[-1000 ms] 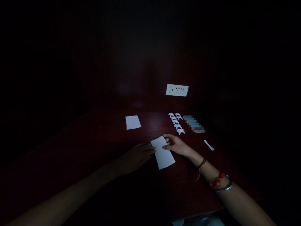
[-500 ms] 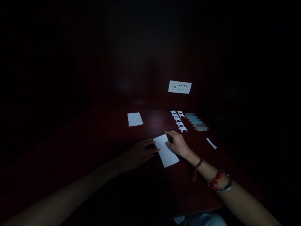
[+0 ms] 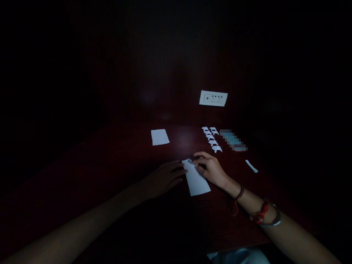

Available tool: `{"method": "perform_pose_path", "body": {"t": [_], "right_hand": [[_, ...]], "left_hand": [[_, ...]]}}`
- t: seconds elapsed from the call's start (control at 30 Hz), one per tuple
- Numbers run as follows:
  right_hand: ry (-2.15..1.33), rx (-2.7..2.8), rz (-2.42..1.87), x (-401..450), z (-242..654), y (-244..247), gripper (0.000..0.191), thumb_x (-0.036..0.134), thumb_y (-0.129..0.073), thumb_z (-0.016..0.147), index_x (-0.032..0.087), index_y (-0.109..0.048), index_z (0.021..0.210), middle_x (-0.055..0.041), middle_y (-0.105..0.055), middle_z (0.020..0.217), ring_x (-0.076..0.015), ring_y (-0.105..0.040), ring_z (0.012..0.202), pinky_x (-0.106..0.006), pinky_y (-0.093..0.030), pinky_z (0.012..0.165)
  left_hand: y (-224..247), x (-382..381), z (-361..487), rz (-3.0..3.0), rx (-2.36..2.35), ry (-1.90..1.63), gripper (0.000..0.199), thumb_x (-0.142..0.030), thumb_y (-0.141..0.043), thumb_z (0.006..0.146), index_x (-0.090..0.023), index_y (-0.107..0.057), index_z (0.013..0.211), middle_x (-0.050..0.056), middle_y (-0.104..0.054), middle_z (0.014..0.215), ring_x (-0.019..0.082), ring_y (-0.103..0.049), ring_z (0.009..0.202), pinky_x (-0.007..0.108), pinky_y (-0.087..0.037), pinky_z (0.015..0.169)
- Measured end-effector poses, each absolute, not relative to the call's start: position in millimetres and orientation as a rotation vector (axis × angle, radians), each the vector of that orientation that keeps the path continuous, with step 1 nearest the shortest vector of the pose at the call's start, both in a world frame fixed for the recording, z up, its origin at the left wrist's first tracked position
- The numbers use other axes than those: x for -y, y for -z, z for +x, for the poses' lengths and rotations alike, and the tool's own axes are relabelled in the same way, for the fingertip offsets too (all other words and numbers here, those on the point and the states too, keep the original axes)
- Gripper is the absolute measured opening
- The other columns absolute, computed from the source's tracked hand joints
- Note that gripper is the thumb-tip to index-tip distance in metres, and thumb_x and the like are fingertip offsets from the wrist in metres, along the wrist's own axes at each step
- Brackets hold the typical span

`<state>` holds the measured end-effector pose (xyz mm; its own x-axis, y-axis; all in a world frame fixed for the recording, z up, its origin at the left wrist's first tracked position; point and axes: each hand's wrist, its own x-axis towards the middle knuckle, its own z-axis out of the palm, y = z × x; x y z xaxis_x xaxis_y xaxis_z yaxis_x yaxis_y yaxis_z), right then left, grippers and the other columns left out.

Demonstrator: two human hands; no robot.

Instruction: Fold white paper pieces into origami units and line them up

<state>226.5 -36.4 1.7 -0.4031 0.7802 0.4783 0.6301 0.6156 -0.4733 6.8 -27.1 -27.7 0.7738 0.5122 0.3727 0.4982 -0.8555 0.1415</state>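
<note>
Both hands at a white paper sheet on the dark red bench.
The left hand, fingers slightly spread, touches the sheet's left edge; the right hand, fingers curled, bends its far right corner, though a pinch cannot be confirmed. Beyond lie a paper stack, folded paper pieces and a pixelated flat object.

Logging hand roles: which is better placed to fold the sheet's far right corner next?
Right, most likely. The right hand has its fingers at that corner of the sheet, where the paper looks bent; the left hand has fingertips at the left edge.
</note>
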Motion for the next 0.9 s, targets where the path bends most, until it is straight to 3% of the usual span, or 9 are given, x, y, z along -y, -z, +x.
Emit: {"method": "perform_pose_path", "body": {"t": [0.33, 0.53, 0.73, 0.9], "right_hand": [[-0.315, 2.178, -1.046, 38.1, 225.1, -3.0, 0.028, 0.0, -0.046, 0.069, 0.016, -0.06, 0.086, -0.0032, -0.061, 0.085, -0.0129, -0.056, 0.08, -0.026, -0.043, 0.074], [-0.327, 2.263, -0.929, 45.5, 221.5, -2.1, 0.034, -0.001, -0.042, 0.07, 0.017, -0.058, 0.094, -0.0036, -0.06, 0.09, -0.0124, -0.055, 0.083, -0.025, -0.043, 0.076], [-0.226, 2.245, -1.025, 45.8, 223.1, 4.3, 0.03, 0.001, -0.046, 0.068, 0.014, -0.061, 0.09, -0.0088, -0.051, 0.109, -0.0164, -0.051, 0.096, -0.029, -0.043, 0.082], [-0.213, 2.27, -0.995, 45.1, 222.9, 9.3, 0.033, 0.0, -0.045, 0.068, 0.016, -0.061, 0.092, -0.0075, -0.056, 0.102, -0.0171, -0.05, 0.095, -0.032, -0.043, 0.084]], "left_hand": [[27.0, 28.1, 8.4, 2.954, -0.847, -0.651, 0.031, -0.03, -0.037, 0.087, -0.022, -0.043, 0.117, 0.004, -0.041, 0.123, 0.019, -0.03, 0.118, 0.038, -0.03, 0.096], [26.5, 29.0, 9.3, 2.969, -0.838, -0.689, 0.03, -0.027, -0.036, 0.087, -0.021, -0.043, 0.116, 0.004, -0.04, 0.123, 0.018, -0.03, 0.118, 0.037, -0.029, 0.097], [24.3, 28.8, 11.2, 2.967, -0.887, -0.618, 0.031, -0.028, -0.038, 0.086, -0.021, -0.042, 0.116, 0.004, -0.04, 0.123, 0.018, -0.029, 0.118, 0.036, -0.028, 0.097], [23.2, 30.0, 11.1, 2.94, -0.908, -0.613, 0.035, -0.028, -0.038, 0.086, -0.018, -0.037, 0.119, 0.004, -0.038, 0.126, 0.017, -0.028, 0.119, 0.036, -0.026, 0.099]]}}
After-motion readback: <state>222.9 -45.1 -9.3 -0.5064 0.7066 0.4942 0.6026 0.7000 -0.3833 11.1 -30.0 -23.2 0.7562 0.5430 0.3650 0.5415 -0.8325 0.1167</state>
